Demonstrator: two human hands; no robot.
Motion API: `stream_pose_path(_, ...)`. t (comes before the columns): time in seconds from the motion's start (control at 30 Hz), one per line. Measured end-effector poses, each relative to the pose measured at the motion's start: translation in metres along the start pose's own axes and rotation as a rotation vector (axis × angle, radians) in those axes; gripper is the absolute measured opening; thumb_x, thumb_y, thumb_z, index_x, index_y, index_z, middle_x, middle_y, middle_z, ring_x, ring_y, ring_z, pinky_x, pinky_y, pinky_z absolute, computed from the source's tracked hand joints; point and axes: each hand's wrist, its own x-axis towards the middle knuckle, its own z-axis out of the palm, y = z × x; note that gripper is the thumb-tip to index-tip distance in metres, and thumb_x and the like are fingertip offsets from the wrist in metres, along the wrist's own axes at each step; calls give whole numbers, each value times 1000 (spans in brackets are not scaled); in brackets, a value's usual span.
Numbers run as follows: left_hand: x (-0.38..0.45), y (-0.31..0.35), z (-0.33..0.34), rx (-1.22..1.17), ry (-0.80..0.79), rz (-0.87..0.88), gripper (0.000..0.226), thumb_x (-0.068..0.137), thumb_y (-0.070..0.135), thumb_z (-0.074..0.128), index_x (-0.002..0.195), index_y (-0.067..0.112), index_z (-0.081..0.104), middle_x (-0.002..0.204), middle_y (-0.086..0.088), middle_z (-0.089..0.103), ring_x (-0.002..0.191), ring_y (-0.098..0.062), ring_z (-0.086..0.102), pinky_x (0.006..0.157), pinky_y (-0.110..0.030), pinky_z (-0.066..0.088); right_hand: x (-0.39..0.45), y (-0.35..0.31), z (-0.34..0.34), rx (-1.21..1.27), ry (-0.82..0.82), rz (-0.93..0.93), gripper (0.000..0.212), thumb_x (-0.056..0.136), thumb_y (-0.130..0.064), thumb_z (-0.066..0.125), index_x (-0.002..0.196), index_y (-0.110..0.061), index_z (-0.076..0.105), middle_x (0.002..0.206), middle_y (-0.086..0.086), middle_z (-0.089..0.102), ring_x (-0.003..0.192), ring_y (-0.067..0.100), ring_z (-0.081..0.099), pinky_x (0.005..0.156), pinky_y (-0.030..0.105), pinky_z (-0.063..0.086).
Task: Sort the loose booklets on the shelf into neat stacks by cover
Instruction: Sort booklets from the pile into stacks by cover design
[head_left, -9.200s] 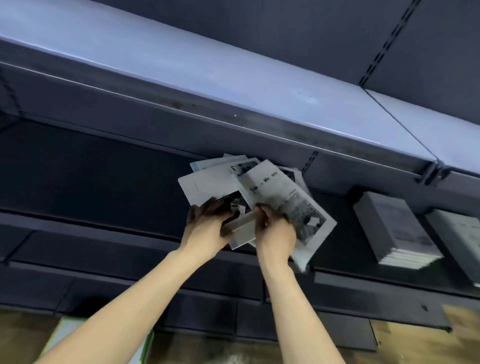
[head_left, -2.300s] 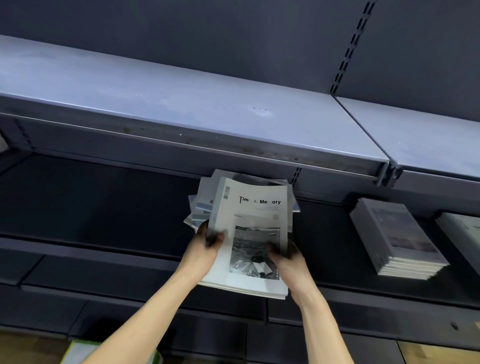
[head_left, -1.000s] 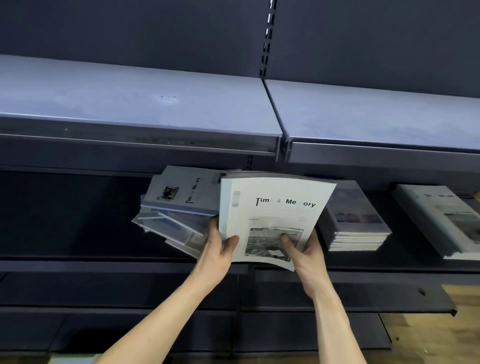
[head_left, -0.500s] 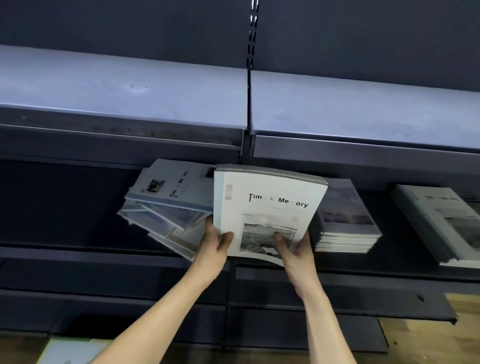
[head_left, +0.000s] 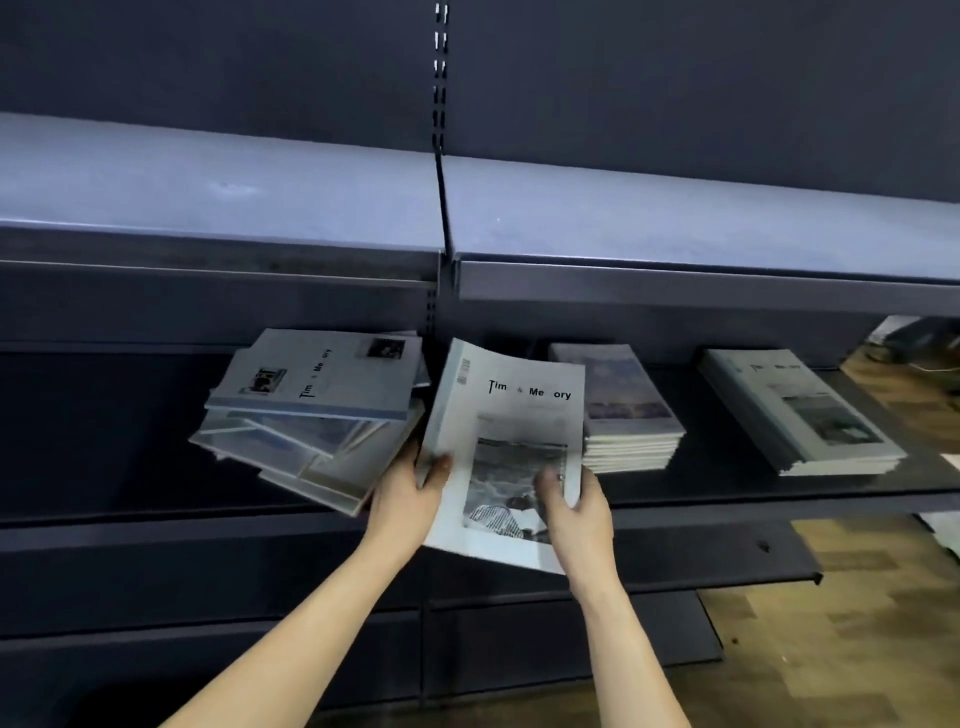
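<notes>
- Since a moment ago the white-covered bundle (head_left: 511, 415) has tipped a little further toward the shelf (head_left: 727, 488), its top edge now leaning in over the shelf board, and my view has swung right so that two finished stacks show.
- My left hand (head_left: 402, 501) grips the bundle's lower left edge, thumb on the cover, fingers hidden behind; the same hand seems to prop the fanned loose booklets (head_left: 311, 421), though how it holds them I cannot tell.
- My right hand (head_left: 579, 512) has its grip closed on the bundle's lower right corner, thumb pressed on the cover photo.
- Taking the purple-cover stack (head_left: 623, 410) as landmark: the bundle sits just left of it, its right edge overlapping the stack in view; the loose booklets lie further left again; the matching grey stack (head_left: 800, 415) lies well to the right, beyond it.
- The bundle's long axis runs from my hands up and into the shelf, near parallel to the purple stack's spine.
- The title and photo layout on the bundle look like those on the grey stack, so I judge it belongs there, and my right hand is the nearer one to carry it across.
- The risk is the left hand letting go: the loose fan is skewed and overhangs the shelf lip, so it could slide off.
</notes>
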Motion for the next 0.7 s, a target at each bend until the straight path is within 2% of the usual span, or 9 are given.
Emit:
stream_pose_path(0.1,-11,-1,4,-52,-56,-35,39,95,36,59,131,19,57,119,6,66,110,-16,60,89,-29,45,-20,1,-15,28,41,64,29,96,-45,59,116,-26,62,105,-12,70,100,6,66,77,20,49)
stream_pose_path(0.17,-22,1,8,-99,-110,-33,38,95,32,59,132,25,57,116,12,66,111,-14,61,90,-29,47,-35,4,-27,45,60,124,25,96,-44,58,114,-27,64,104,-8,73,97,10,69,81,30,55)
stream_pose_path(0.23,-32,5,14,-147,-164,-2,34,95,28,60,129,32,59,109,20,68,106,-9,64,92,-29,50,-52,6,-42,100,63,174,19,98,-33,59,115,-29,63,107,-6,74,97,12,72,84,37,58)
stream_pose_path(0.3,-42,11,24,-190,-236,26,38,94,27,62,131,35,58,110,22,68,106,-4,64,97,-32,51,-72,4,-59,133,92,189,23,98,-17,56,115,-29,63,106,-7,74,93,11,73,74,29,58)
stream_pose_path(0.37,-48,17,33,-227,-272,47,45,93,27,63,136,35,54,117,22,67,109,-2,63,100,-31,49,-85,0,-72,133,112,177,32,97,-9,52,115,-33,62,103,-10,74,90,10,73,67,23,56)
stream_pose_path(0.47,-64,34,55,-246,-352,78,53,91,29,66,141,36,49,124,23,62,109,0,62,95,-26,51,-103,-1,-99,114,204,172,39,96,-8,51,123,-34,60,109,-9,73,95,14,73,76,35,59)
stream_pose_path(0.53,-78,48,72,-255,-416,100,49,92,29,65,137,43,50,117,25,65,99,2,66,82,-19,52,-114,1,-121,122,277,176,38,96,-7,52,122,-33,61,109,-6,74,94,15,73,78,38,59)
stream_pose_path(0.6,-88,62,90,-243,-471,124,42,92,26,63,123,54,54,104,24,69,88,1,69,71,-16,52,-121,4,-142,131,344,167,34,96,-7,54,119,-32,62,108,-5,74,92,14,73,74,33,58)
stream_pose_path(0.7,-97,79,120,-220,-520,148,40,91,28,62,124,50,57,102,22,71,86,-2,70,75,-26,58,-126,9,-172,166,432,169,31,97,-8,57,120,-28,59,105,-7,74,86,9,74,64,22,56)
